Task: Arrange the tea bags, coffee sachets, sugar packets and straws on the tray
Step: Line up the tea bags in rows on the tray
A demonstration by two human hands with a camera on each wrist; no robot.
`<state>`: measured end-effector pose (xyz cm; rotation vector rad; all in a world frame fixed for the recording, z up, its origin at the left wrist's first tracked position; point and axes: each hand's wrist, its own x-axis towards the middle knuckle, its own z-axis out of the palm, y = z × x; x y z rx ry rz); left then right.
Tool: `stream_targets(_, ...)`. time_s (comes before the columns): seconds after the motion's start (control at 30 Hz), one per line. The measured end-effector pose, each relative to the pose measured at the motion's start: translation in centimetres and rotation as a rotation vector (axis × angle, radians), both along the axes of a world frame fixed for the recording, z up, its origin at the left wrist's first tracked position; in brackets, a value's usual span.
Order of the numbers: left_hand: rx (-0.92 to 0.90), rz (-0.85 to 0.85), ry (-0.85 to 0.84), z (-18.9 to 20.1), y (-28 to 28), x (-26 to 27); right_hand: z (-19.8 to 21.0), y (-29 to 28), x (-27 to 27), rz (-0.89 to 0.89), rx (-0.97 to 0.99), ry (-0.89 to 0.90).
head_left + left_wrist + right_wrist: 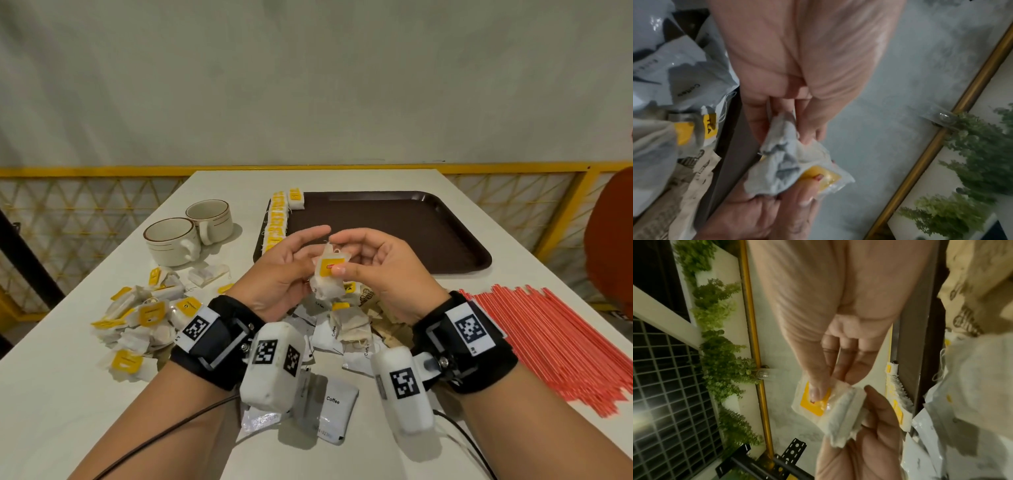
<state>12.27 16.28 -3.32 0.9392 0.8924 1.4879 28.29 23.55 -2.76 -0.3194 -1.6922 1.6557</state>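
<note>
Tea bag (329, 274), white with yellow tag: held above the bench (51, 394), in front of the near left corner of the tray, between both hands. Right hand (380, 270): thumb pressed on the yellow tag, fingers curled behind it, a pinching grip. Left hand (284, 270): cups the bag's lower crumpled part from below, index finger extended; grip loose around the paper. Tray (445, 240), dark brown: far centre-right of the bench, carrying a row of tea bags (276, 219) along its left edge. Loose tea bags (144, 318), yellow-tagged: heaped on the bench to the left of the hands. Coffee sachets (332, 407), white, printed "Coffee": scattered beneath and between the wrists, mixed with brown printed packets (368, 296). Straws (561, 342), red: a flat spread at the right edge of the bench. Two cups (188, 233), cream with brown rims: left of the tray, touching each other.
</note>
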Motion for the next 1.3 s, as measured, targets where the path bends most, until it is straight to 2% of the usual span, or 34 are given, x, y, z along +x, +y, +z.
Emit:
stream_targets(0.23,0.023,0.063,0.025,-0.5,0.1,0.4,0.0,0.2,0.0,-0.019,0.000,-0.047)
stream_targets(0.43,0.066,0.137,0.224,-0.4,0.3,0.6,0.0,0.2,0.0,-0.104,0.000,-0.078)
stream_targets(0.67,0.064,0.163,0.269,-0.4,0.1,0.8,-0.2,0.6,0.1,-0.215,-0.080,-0.089)
stream_targets(0.83,0.039,0.255,0.362,-0.2,0.2,0.6,-0.4,0.8,0.0,-0.229,-0.077,-0.117)
stream_targets(1.0,0.036,0.240,0.524,-0.1,-0.1,0.5,-0.4,0.6,0.0,-0.193,-0.044,-0.196)
stream_targets(1.13,0.044,0.306,0.539,0.0,-0.1,0.2,0.0,0.9,0.1,-0.181,-0.160,-0.179)
stream_targets(1.2,0.021,0.381,0.495,-0.1,0.1,-0.6,0.5,1.4,0.7,-0.162,-0.123,-0.257)
stream_targets(1.3,-0.012,0.452,0.429,-0.1,0.2,-1.7,1.2,1.6,1.8,-0.108,0.204,-0.582)
